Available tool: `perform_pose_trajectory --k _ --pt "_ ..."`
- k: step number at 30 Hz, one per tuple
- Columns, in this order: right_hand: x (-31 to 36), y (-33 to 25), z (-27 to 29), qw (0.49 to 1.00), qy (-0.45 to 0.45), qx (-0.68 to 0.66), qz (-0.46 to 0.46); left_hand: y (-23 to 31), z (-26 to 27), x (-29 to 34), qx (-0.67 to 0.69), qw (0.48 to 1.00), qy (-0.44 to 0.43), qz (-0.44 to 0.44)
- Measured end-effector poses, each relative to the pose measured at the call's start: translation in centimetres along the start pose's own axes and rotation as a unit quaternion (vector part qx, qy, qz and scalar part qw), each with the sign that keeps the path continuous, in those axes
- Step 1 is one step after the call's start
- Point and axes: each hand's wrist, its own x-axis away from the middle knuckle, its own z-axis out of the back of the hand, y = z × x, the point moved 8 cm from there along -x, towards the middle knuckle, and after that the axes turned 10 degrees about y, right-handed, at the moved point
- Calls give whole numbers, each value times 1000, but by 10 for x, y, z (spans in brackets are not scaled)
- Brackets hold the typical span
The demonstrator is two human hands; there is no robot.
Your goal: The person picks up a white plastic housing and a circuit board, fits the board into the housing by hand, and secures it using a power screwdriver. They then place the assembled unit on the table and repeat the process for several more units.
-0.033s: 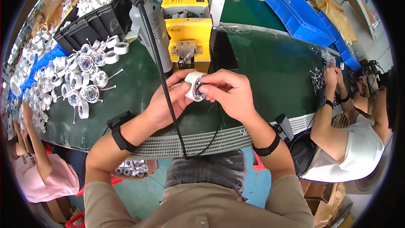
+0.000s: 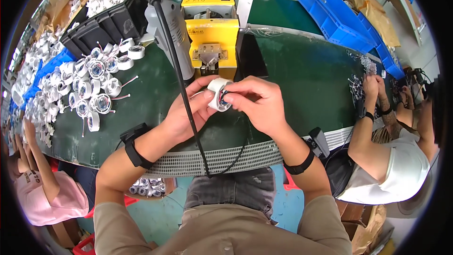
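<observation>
- Housing [image 2: 218,89], white and ring-shaped, is held up above the near middle of the green table [image 2: 302,80]; its open face turns right, with dark parts and a bit of red inside
- Left hand [image 2: 186,111] grips the housing from the left, thumb on the near side and fingers curled behind
- Right hand [image 2: 264,104] has thumb and forefinger closed together at the open face; whether they pinch a wire or press on the inner part, I cannot tell
- Black rod [image 2: 172,49] slants from far left to the near edge, crossing in front of the left hand
- Yellow machine [image 2: 214,30] stands just beyond the hands, a metal fixture [image 2: 210,56] on its near face; a grey device [image 2: 177,40] is beside it on the left
- Pile of similar white housings [image 2: 94,85] lies to the left, some with thin wires trailing; a black crate [image 2: 108,23] heaped with white parts sits farther off
- Blue trays [image 2: 337,26] line the far right; a co-worker in white [image 2: 391,170] sits right, another in pink [image 2: 61,196] left
</observation>
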Motion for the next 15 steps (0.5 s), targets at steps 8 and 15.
perform_pose_trajectory --k 8,15 --pt "3 -22 8 976 87 105 169 -10 -4 -3 18 999 29 12" --pt "1 9 -4 999 6 -36 30 31 16 12 -447 870 105 -181"
